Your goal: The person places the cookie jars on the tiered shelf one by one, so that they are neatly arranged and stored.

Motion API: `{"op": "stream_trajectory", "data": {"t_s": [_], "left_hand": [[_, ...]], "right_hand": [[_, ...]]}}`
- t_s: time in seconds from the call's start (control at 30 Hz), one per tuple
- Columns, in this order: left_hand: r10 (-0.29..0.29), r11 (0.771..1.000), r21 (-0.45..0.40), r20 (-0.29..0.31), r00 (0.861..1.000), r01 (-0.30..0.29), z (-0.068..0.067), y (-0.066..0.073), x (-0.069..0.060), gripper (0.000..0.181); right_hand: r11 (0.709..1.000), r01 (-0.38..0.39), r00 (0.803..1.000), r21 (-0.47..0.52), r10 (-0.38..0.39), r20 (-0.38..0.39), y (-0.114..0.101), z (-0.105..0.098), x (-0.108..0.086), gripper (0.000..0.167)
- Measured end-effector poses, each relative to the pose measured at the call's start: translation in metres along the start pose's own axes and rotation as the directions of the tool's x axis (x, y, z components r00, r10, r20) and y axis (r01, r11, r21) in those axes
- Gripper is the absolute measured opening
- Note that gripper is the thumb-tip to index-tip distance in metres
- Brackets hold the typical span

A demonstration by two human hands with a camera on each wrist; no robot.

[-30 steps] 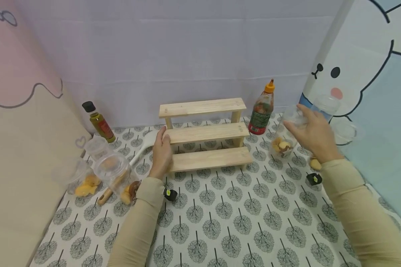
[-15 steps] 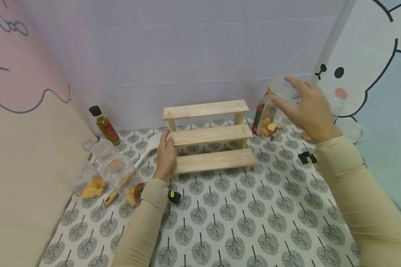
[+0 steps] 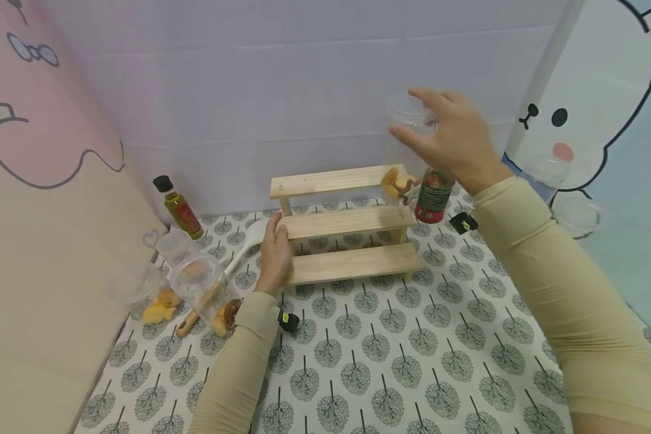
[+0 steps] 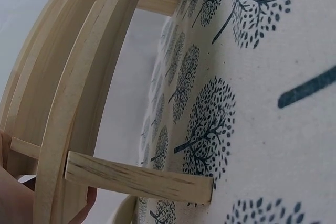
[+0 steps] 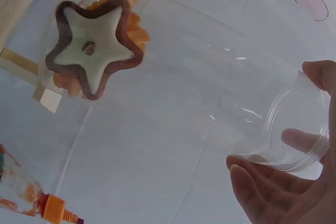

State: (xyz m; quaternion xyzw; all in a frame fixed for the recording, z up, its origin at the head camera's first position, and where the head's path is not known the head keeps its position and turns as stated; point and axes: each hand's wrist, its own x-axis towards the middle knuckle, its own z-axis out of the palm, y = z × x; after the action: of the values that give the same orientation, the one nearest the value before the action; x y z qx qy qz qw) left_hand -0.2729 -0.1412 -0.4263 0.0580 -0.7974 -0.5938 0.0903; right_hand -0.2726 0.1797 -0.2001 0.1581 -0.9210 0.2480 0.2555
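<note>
A wooden three-tier rack [image 3: 347, 223] stands on the tree-print cloth. My left hand [image 3: 275, 259] grips the left end of its middle board; the left wrist view shows part of that hand beside the boards [image 4: 79, 93]. A tall clear jar [image 5: 173, 82] hangs upright from my right hand [image 3: 456, 141], whose thumb and fingers curl round its top. Inside, at the bottom, lie a star-shaped cookie [image 5: 94, 45] and orange-yellow pieces [image 5: 137, 27]. The jar's base is over or near the right end of the top board; contact cannot be told.
A red sauce bottle [image 3: 433, 196] stands right of the rack, partly covered by my right hand. At left are an oil bottle [image 3: 183, 212], a white-headed utensil [image 3: 244, 248] with a wooden handle, and clear jars [image 3: 198, 274]. More clear jars [image 3: 577, 214] stand far right.
My right hand has lifted the jar from the right side of the cloth and carried it left and up, past the sauce bottle to the top board. My left hand stays on the rack.
</note>
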Motion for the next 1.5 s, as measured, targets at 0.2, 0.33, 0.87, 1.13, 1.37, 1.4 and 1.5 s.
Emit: {"op": "stream_trajectory", "data": {"t_s": [0.2, 0.33, 0.87, 1.13, 1.37, 1.4, 1.5], "left_hand": [[-0.001, 1.000, -0.014, -0.011, 1.000, 0.001, -0.003, 0.001, 0.000, 0.048], [-0.007, 1.000, -0.016, -0.010, 1.000, 0.007, -0.003, 0.000, -0.001, 0.048], [0.015, 1.000, 0.000, -0.048, 0.999, -0.015, -0.001, 0.004, -0.004, 0.048], [0.034, 0.999, -0.003, -0.059, 0.998, -0.034, 0.004, 0.005, -0.006, 0.047], [0.029, 1.000, -0.005, -0.069, 0.997, -0.030, 0.009, 0.008, -0.009, 0.047], [0.029, 1.000, -0.004, -0.071, 0.997, -0.030, 0.009, 0.007, -0.009, 0.047], [0.033, 0.999, -0.004, -0.077, 0.997, -0.033, 0.009, 0.007, -0.011, 0.047]], "right_hand": [[0.999, 0.044, 0.997, -0.008, -0.043, 0.066, -0.028, 0.017, 0.028, 0.075], [0.998, 0.041, 0.995, -0.038, -0.037, 0.098, -0.046, 0.033, 0.045, 0.076], [0.999, 0.028, 0.985, -0.022, -0.024, 0.170, -0.094, 0.085, 0.083, 0.077], [0.999, 0.041, 0.981, -0.024, -0.036, 0.193, -0.107, 0.100, 0.086, 0.077], [0.999, 0.029, 0.982, -0.034, -0.022, 0.190, -0.099, 0.102, 0.087, 0.077], [0.999, 0.029, 0.982, -0.035, -0.022, 0.186, -0.098, 0.102, 0.087, 0.077], [0.999, 0.039, 0.983, -0.034, -0.033, 0.180, -0.098, 0.102, 0.087, 0.076]]}}
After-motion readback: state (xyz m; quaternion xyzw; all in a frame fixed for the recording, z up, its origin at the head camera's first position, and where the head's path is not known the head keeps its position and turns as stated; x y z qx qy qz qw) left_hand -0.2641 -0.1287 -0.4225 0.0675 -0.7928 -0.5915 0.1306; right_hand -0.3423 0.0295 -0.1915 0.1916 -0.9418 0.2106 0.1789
